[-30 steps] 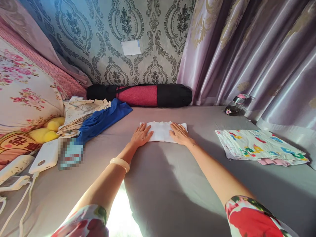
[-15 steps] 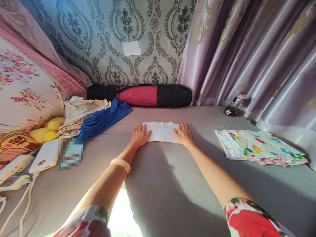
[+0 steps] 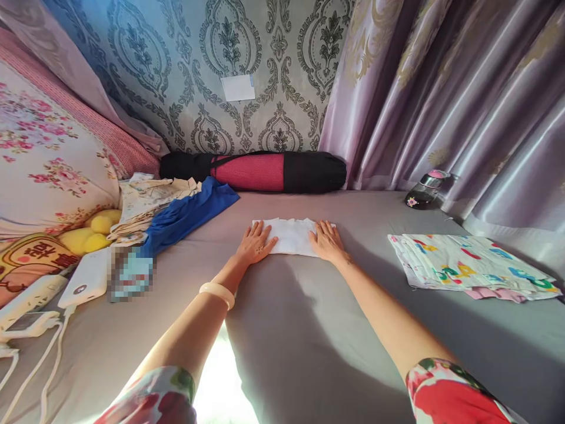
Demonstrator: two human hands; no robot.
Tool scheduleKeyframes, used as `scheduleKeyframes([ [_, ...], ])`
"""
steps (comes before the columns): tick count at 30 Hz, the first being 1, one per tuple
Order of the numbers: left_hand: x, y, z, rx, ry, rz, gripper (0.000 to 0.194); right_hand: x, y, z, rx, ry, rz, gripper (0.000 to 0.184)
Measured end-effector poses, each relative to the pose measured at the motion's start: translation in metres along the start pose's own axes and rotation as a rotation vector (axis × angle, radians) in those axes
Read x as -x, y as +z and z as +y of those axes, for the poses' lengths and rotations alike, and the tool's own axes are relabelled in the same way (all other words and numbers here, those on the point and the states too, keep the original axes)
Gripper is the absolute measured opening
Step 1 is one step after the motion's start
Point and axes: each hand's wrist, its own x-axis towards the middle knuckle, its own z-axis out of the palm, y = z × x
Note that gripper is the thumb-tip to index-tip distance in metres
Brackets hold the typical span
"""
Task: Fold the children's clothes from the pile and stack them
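Observation:
A white folded cloth lies flat on the grey bed sheet, its far edge slightly uneven. My left hand rests flat on the cloth's left end, palm down, with the thumb pointing inward. On the right end, my right hand is also laid flat, its fingers pointing away from me. Both hands press on the cloth without gripping it. A pale bangle circles my left forearm.
Folded patterned cloths lie at right, near a dark glass bottle. A black and red roll bag lies along the wall. At left are a blue garment, a white power bank, a power strip and cables.
My hands have slid slightly inward on the white cloth, so more of its outer corners shows. The view has shifted a little to the left.

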Motion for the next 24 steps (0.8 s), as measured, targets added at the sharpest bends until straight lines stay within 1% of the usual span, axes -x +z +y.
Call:
scheduleKeyframes([
  [5,-0.001,0.000,-0.001,-0.003,-0.004,-0.019,0.068,-0.001,0.001,0.001,0.010,0.007,-0.010,0.062],
  [8,0.001,-0.002,0.002,-0.023,0.002,-0.002,0.066,0.000,-0.002,0.001,0.012,0.006,-0.024,0.062],
  [9,0.002,-0.003,0.003,-0.035,0.007,0.019,0.065,0.000,-0.005,0.000,0.009,0.006,-0.034,0.062],
  [11,0.005,-0.005,0.006,-0.059,0.035,0.098,0.061,0.001,-0.009,-0.003,0.005,0.004,-0.047,0.061],
  [13,0.008,-0.009,0.009,-0.075,0.103,0.198,0.057,0.002,-0.013,-0.010,0.001,-0.016,-0.022,0.060],
  [15,0.010,-0.012,0.011,-0.074,0.193,0.252,0.054,0.004,-0.015,-0.020,-0.016,-0.059,0.018,0.060],
  [16,0.011,-0.013,0.011,-0.066,0.233,0.247,0.054,0.005,-0.015,-0.026,-0.029,-0.082,0.026,0.060],
  [18,0.009,-0.013,0.010,-0.030,0.279,0.175,0.053,0.007,-0.012,-0.036,-0.051,-0.111,0.012,0.060],
  [21,0.005,-0.009,0.005,0.037,0.289,0.047,0.057,0.009,-0.007,-0.044,-0.065,-0.115,-0.012,0.059],
  [24,0.001,-0.006,0.001,0.062,0.285,0.013,0.061,0.009,-0.003,-0.045,-0.078,-0.109,-0.011,0.059],
])
